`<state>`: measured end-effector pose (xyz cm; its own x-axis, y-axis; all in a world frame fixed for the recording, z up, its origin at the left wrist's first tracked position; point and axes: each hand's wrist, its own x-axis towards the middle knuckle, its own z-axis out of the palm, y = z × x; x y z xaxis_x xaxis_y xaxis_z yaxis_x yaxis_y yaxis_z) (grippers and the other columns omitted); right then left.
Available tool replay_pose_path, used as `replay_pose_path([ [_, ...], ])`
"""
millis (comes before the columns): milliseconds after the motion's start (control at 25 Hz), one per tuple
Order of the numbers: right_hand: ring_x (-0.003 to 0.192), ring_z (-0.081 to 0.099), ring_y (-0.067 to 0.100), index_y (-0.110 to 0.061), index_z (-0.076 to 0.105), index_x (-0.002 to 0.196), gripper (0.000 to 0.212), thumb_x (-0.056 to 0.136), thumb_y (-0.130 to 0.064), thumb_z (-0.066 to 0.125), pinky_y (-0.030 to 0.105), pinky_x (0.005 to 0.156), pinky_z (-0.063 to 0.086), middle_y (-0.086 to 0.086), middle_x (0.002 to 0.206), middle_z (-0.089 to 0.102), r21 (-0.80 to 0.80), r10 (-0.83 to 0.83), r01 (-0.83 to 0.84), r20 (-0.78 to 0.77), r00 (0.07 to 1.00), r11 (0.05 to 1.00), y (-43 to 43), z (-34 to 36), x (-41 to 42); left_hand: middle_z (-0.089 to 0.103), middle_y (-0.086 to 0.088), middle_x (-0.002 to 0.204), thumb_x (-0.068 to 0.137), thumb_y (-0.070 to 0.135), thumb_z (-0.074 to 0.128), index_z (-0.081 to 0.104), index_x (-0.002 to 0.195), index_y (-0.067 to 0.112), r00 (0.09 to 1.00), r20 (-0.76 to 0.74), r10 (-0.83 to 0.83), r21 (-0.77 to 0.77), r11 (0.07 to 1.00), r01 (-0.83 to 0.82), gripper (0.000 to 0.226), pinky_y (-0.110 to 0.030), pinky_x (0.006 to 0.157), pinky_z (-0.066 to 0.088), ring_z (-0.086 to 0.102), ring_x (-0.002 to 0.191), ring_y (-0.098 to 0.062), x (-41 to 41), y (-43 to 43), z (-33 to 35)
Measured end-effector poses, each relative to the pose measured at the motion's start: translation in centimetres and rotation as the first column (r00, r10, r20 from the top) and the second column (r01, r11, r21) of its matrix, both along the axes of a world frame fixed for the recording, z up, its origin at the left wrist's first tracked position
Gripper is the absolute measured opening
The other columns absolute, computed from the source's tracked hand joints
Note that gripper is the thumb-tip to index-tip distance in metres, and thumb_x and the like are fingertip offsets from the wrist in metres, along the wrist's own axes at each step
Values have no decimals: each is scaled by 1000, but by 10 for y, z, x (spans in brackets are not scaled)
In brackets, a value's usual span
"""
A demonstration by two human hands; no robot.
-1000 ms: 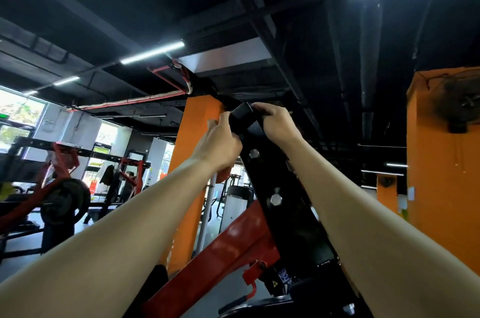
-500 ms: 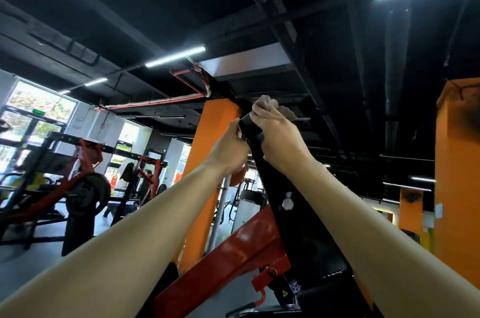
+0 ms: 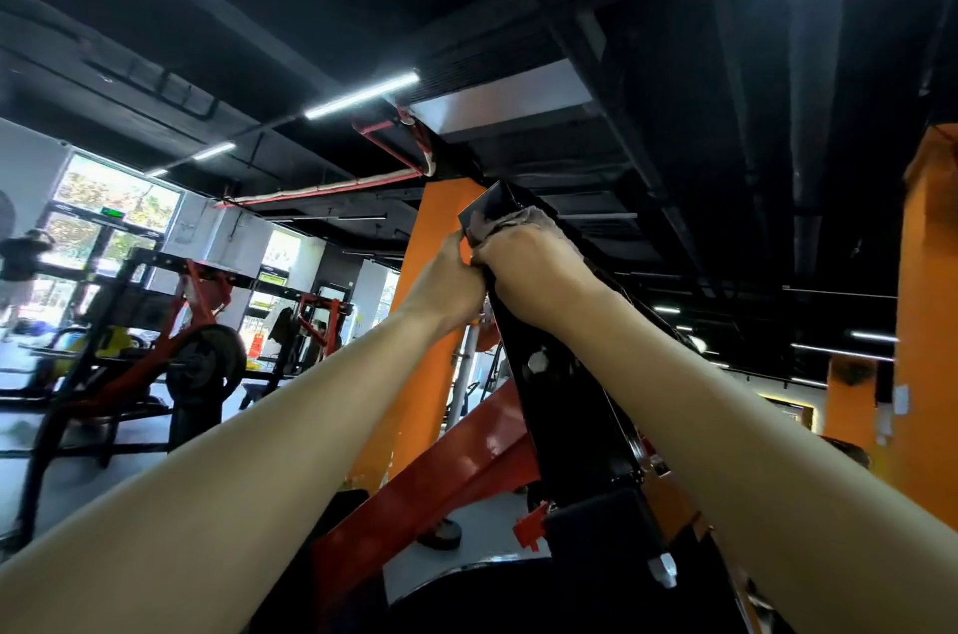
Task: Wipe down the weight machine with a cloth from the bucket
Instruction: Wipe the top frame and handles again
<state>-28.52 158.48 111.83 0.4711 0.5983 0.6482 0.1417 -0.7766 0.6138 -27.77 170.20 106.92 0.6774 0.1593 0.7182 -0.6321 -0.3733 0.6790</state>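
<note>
Dark piped gym ceiling overhead. At 12 o'clock the cloth (image 3: 510,225), hidden a second ago, now shows bunched under my right hand (image 3: 536,270), near the top of the weight machine upright (image 3: 565,405). My left hand (image 3: 451,283) clamps the upright at 9 o'clock of the right, hands touching. Wiping looks started.

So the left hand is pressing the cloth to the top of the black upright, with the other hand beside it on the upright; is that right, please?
Not quite: the head view shows the right hand pressing the cloth to the top of the black upright. The left hand is the one beside it on the upright.
</note>
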Motion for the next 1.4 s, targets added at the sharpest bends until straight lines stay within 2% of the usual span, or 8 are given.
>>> replay_pose_path([
  [200, 99, 67, 25, -13, 70, 101, 16, 97, -6, 55, 31, 73, 41, 8, 108, 71, 79, 99, -97, -28, 995, 992, 15, -21, -1, 69, -26, 99, 98, 5, 41, 43, 125, 28, 999, -47, 13, 84, 996, -9, 36, -41, 61, 47, 62, 73, -30, -1, 7, -29],
  [440, 91, 69, 27, -15, 77, 102, 33, 89, 4, 52, 36, 77, 55, 8, 98, 74, 206, 265, -243, -85, 961, 948, 20, -28, -4, 55, -5, 80, 101, 2, 39, 46, 113, 13, 995, -99, -18, 9, 1000, 19, 18, -28, 52, 44, 59, 74, -27, 7, 21, -41],
  [640, 95, 67, 33, -10, 79, 97, 41, 75, 11, 52, 42, 81, 54, 14, 97, 75, 330, 353, -289, -153, 923, 899, 50, -56, -9, 57, -12, 79, 97, -12, 42, 50, 104, 10, 983, -33, -181, 93, 979, 183, 24, -20, 45, 42, 59, 58, -11, 8, 45, -56],
  [800, 93, 67, 25, -14, 81, 94, 47, 74, 15, 50, 35, 82, 54, 6, 94, 77, 551, 368, -214, -184, 911, 806, 77, -94, -12, 70, -19, 95, 89, 0, 44, 55, 105, 14, 967, -149, -207, 132, 965, 227, 25, -42, 59, 54, 70, 73, -34, 19, 91, -86],
  [1000, 96, 67, 24, -10, 80, 93, 53, 77, 20, 39, 31, 82, 56, 11, 99, 75, 767, 374, -87, -207, 904, 636, 100, -136, -21, 67, -10, 97, 95, 4, 48, 57, 126, 19, 919, -289, -268, 162, 932, 323, 35, -37, 58, 50, 64, 76, -24, 6, 119, -116],
  [1120, 102, 65, 21, -8, 79, 95, 55, 76, 21, 35, 30, 92, 56, 9, 105, 74, 861, 429, -96, -149, 891, 499, 108, -153, -34, 69, -8, 97, 91, 5, 54, 58, 118, 15, 891, -305, -337, 218, 886, 410, 29, -29, 62, 45, 64, 84, -22, -8, 123, -127],
  [1280, 116, 53, 10, -16, 72, 117, 55, 85, 16, 40, 9, 93, 42, 2, 126, 63, 903, 447, -115, -91, 890, 413, 110, -170, -51, 75, -13, 92, 76, 24, 64, 71, 95, 15, 876, -282, -391, 209, 866, 453, 22, -48, 81, 56, 70, 85, -29, -19, 120, -140],
  [1400, 112, 56, 10, -23, 64, 119, 34, 97, 1, 53, 25, 97, 49, -2, 120, 59, 937, 433, -197, 56, 900, 289, 95, -185, -66, 77, -14, 92, 88, 21, 66, 76, 94, 15, 829, -314, -463, 29, 868, 496, 13, -36, 74, 53, 71, 81, -26, -37, 107, -157],
])
